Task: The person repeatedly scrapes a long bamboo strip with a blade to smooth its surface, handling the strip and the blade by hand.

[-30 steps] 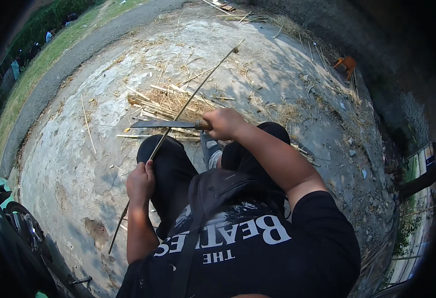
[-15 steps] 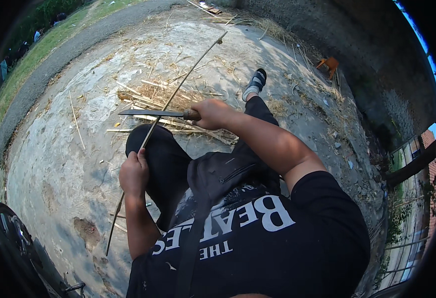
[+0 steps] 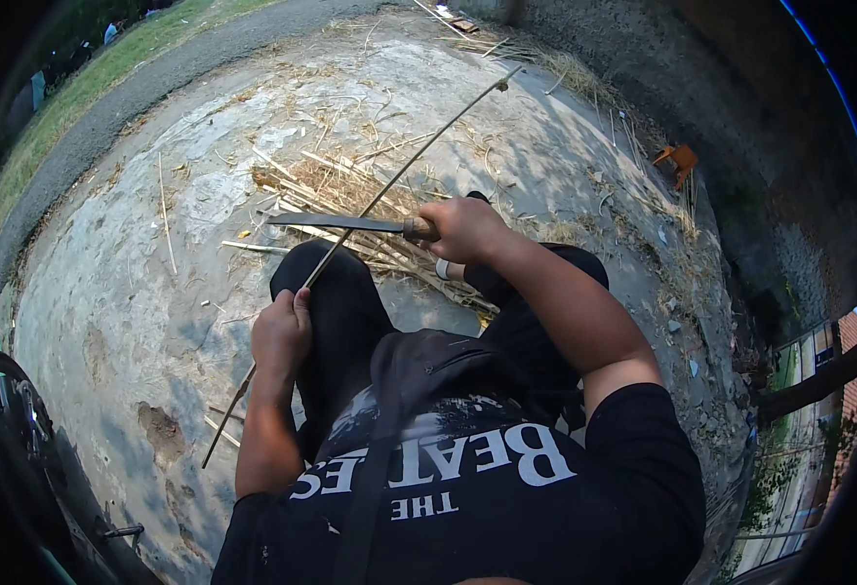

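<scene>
A long thin stick [image 3: 418,158], perhaps a bamboo strip, slants from low left up to the far right across my bent left knee. My left hand [image 3: 282,330] is closed round it just short of the knee, thumb along the top. In my right hand [image 3: 462,230] is the wooden handle of a long-bladed knife [image 3: 336,222]. Its blade points left and crosses the stick beyond the left hand, apparently touching it. Below and beyond the blade, a pile of split sticks and shavings [image 3: 345,190] covers the ground between my feet.
Loose sticks and scraps lie over the concrete ground [image 3: 106,283]. An orange object [image 3: 677,162] stands by the wall at far right. Part of a motorbike [image 3: 19,400] shows at the left edge. Grass [image 3: 106,83] and a paved strip run along the far left.
My right foot has drawn in and the right knee is now bent. The stick's far end has swung to the right, both hands shifting slightly right in the picture.
</scene>
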`<state>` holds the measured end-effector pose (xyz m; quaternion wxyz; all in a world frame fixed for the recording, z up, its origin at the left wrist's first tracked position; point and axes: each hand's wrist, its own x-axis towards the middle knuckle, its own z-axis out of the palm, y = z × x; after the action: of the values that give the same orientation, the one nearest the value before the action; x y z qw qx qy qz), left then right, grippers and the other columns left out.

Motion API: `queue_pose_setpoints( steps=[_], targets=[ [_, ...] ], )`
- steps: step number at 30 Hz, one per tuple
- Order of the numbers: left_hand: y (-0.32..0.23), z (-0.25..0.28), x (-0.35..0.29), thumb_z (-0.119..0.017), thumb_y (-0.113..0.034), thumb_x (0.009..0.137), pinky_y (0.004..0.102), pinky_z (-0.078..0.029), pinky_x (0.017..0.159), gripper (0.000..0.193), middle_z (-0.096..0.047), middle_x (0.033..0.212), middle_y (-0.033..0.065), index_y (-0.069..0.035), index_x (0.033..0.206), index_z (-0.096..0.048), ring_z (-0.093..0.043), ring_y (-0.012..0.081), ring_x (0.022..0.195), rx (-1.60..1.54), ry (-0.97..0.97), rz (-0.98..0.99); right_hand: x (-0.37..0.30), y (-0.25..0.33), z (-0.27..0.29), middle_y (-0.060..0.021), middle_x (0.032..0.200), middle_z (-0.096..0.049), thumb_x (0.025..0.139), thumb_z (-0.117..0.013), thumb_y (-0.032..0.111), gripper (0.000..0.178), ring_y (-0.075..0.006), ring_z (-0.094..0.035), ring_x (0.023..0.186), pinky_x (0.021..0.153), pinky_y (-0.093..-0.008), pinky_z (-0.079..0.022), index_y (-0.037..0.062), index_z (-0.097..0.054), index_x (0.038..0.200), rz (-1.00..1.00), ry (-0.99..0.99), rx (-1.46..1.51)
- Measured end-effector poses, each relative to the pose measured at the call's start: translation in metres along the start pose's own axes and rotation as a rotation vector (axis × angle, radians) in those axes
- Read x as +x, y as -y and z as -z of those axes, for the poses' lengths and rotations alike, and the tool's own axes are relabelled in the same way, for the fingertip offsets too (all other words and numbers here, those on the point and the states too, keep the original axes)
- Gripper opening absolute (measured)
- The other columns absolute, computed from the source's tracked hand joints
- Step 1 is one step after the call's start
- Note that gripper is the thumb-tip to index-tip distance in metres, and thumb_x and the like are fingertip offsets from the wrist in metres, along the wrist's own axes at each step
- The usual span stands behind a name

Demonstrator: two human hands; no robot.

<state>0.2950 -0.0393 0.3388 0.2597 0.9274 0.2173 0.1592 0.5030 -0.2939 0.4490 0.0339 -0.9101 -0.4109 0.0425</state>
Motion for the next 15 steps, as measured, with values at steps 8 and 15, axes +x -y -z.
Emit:
queue_pose_setpoints(
  steps=[8, 15],
  targets=[
    [0.023, 0.011, -0.014, -0.046, -0.046, 0.108, 0.0572, -0.047, 0.064, 0.051, -0.064, 0.077, 0.0254, -0.004, 0.083, -0.061, -0.063, 0.0505, 0.076, 0.048, -0.062, 0.075, 0.036, -0.001, -0.002, -0.0116, 0.095, -0.074, 0.082, -0.074, 0.027, 0.022, -0.0336, -0.072, 0.093, 0.081, -0.0473, -0.057, 0.0137, -0.068, 0.099, 0.177, 0.066, 0.006],
    [-0.020, 0.013, -0.007, -0.048, -0.045, 0.108, 0.0559, -0.047, 0.063, 0.050, -0.063, 0.075, 0.0256, -0.004, 0.083, -0.061, -0.062, 0.0508, 0.074, 0.148, -0.022, 0.122, 0.061, -0.066, -0.061, -0.0133, 0.096, -0.074, 0.082, -0.072, 0.022, 0.027, -0.0342, -0.073, 0.096, 0.083, -0.0476, -0.057, 0.0160, -0.066, 0.108, 0.118, 0.067, 0.204]
  ],
)
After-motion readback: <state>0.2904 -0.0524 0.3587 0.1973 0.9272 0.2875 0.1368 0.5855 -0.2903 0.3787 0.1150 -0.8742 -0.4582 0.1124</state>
